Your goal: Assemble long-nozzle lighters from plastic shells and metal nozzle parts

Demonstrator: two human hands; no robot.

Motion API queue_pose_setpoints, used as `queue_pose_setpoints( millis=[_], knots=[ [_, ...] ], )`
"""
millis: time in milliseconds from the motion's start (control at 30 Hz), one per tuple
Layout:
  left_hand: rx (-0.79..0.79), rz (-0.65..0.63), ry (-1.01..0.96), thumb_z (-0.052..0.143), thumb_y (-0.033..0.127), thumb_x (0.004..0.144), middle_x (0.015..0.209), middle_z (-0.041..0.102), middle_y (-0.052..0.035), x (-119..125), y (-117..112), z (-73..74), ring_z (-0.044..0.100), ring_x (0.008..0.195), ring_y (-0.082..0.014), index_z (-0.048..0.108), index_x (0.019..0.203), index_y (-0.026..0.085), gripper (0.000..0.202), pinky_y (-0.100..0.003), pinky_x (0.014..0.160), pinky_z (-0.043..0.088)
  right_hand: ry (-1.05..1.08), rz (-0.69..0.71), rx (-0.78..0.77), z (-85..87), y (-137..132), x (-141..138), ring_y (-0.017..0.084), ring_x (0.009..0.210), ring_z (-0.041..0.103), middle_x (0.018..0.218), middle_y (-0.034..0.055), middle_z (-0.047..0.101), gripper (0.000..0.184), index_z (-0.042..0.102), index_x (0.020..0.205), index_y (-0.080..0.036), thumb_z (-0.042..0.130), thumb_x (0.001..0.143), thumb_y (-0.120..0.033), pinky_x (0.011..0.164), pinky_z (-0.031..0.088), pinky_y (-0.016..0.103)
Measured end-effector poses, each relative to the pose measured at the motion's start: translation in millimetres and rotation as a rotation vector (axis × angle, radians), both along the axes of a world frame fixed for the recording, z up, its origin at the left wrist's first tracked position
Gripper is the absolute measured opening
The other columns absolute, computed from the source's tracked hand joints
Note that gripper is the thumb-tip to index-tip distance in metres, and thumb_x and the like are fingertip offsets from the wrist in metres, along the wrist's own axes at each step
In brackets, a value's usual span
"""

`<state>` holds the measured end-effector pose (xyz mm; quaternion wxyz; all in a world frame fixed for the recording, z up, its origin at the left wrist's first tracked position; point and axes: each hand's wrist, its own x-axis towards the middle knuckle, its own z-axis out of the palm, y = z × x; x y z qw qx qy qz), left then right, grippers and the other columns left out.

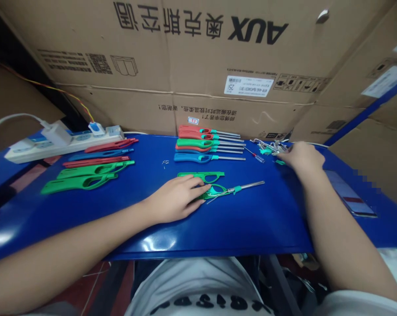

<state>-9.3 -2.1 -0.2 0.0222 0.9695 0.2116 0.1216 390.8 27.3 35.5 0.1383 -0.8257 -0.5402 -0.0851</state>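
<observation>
Green lighter (229,191) is lying on the blue counter (251,228), its metal tube pointing rightward, while the left hand (177,197) is grasping its handle end between thumb and fingers. Just beyond it, a green shell (207,174) is lying. The right hand (304,160) is touching a pile of small parts (271,147); whether its grip is holding one, I cannot tell. A screwdriver (259,158) is lying beside that pile, and more lighters (192,143) are lying in a row nearby.

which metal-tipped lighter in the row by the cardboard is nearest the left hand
The blue lighter, at the row's near edge; the red and green lighters lie farther back, toward the cardboard.
</observation>
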Motion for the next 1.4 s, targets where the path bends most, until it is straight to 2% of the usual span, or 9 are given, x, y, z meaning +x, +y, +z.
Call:
queue_pose_setpoints(
  millis=[100, 233, 367, 467, 700, 1033, 1200, 1300, 1400],
  knots=[
    [-0.010, -0.002, -0.056, 0.050, 0.034, 0.101, 0.121, 0.067, -0.0121, 1.2, -0.8, 1.9, 0.062, 0.108, -0.0278, 0.060, 0.137, 0.016, 0.042, -0.043, 0.093, 0.054, 0.034, -0.175, -0.048, 20.1, -13.5, -14.2, 0.032, 0.080, 0.064, 0.085, 0.0218, 0.069, 0.025, 0.075, 0.084, -0.016, 0.071, 0.075, -0.039, 0.061, 0.038, 0.040],
    [-0.057, -0.014, -0.229, 0.051, 0.028, 0.099, 0.121, 0.068, -0.0128, 5.0, -6.0, 3.9, 0.062, 0.108, -0.0261, 0.062, 0.136, 0.016, 0.040, -0.041, 0.093, 0.053, 0.108, -0.049, 0.082, 32.9, -24.8, -47.0, 0.026, 0.075, 0.060, 0.082, 0.0152, 0.070, 0.021, 0.075, 0.079, -0.019, 0.071, 0.076, -0.040, 0.060, 0.036, 0.036],
    [-0.230, 0.016, -0.458, 0.055, 0.027, 0.099, 0.118, 0.070, -0.0122, 11.6, -13.0, -0.3, 0.064, 0.108, -0.0231, 0.065, 0.133, 0.015, 0.037, -0.040, 0.097, 0.053, 0.243, 0.408, 0.453, 21.7, -31.7, -93.9, 0.019, 0.066, 0.057, 0.077, 0.0058, 0.069, 0.014, 0.074, 0.080, -0.021, 0.072, 0.079, -0.034, 0.061, 0.043, 0.032],
    [-0.464, 0.100, -0.615, 0.059, 0.034, 0.099, 0.119, 0.073, -0.0107, 18.3, -17.6, -3.7, 0.067, 0.110, -0.0219, 0.069, 0.128, 0.016, 0.036, -0.037, 0.100, 0.052, 0.447, 0.755, 0.569, 6.7, -42.6, -132.5, 0.012, 0.055, 0.051, 0.081, 0.0035, 0.068, 0.009, 0.072, 0.084, -0.021, 0.070, 0.084, -0.029, 0.052, 0.043, 0.028],
    [-0.978, 0.216, -0.895, 0.052, 0.047, 0.101, 0.118, 0.076, -0.0075, 27.7, -21.7, -2.8, 0.069, 0.113, -0.0236, 0.077, 0.111, 0.017, 0.040, -0.037, 0.106, 0.051, 0.373, 1.116, 0.691, -19.1, -67.3, -175.0, 0.014, 0.065, 0.063, 0.088, 0.0051, 0.072, 0.018, 0.072, 0.101, -0.023, 0.071, 0.085, -0.015, 0.053, 0.052, 0.027],
    [-1.228, 0.371, -1.151, 0.076, 0.052, 0.083, 0.095, 0.077, -0.0064, 29.8, -17.6, -1.9, 0.071, 0.095, -0.0201, 0.076, 0.097, 0.015, 0.040, -0.033, 0.092, 0.056, 0.391, 1.080, 0.382, -27.0, -67.4, -176.0, 0.017, 0.065, 0.066, 0.085, 0.0055, 0.075, 0.009, 0.070, 0.098, -0.026, 0.064, 0.094, -0.030, 0.060, 0.054, 0.032],
    [-1.272, 0.344, -1.168, 0.075, 0.049, 0.084, 0.093, 0.074, -0.0054, 26.4, -13.2, -2.3, 0.069, 0.090, -0.0163, 0.071, 0.098, 0.014, 0.039, -0.030, 0.089, 0.055, 0.304, 1.311, -0.099, -12.6, -64.0, -161.0, 0.016, 0.080, 0.067, 0.104, 0.0052, 0.071, 0.013, 0.067, 0.103, -0.023, 0.063, 0.095, -0.033, 0.068, 0.051, 0.028],
    [-1.289, 0.294, -1.120, 0.071, 0.054, 0.087, 0.081, 0.066, -0.0013, 24.9, -11.8, -3.4, 0.063, 0.077, -0.0121, 0.063, 0.094, 0.015, 0.040, -0.025, 0.076, 0.053, 0.162, 1.311, -0.292, -8.5, -63.9, -151.8, 0.015, 0.079, 0.066, 0.119, 0.0052, 0.065, 0.022, 0.063, 0.117, -0.025, 0.061, 0.096, -0.031, 0.067, 0.049, 0.029],
    [-1.269, 0.251, -1.065, 0.064, 0.058, 0.090, 0.068, 0.050, 0.0046, 23.6, -10.8, -5.6, 0.049, 0.061, -0.0083, 0.056, 0.090, 0.017, 0.043, -0.021, 0.060, 0.043, 0.113, 1.284, -0.329, -11.2, -62.4, -148.4, 0.014, 0.077, 0.065, 0.116, 0.0048, 0.064, 0.014, 0.066, 0.107, -0.024, 0.056, 0.098, -0.028, 0.068, 0.049, 0.029]
  ],
)
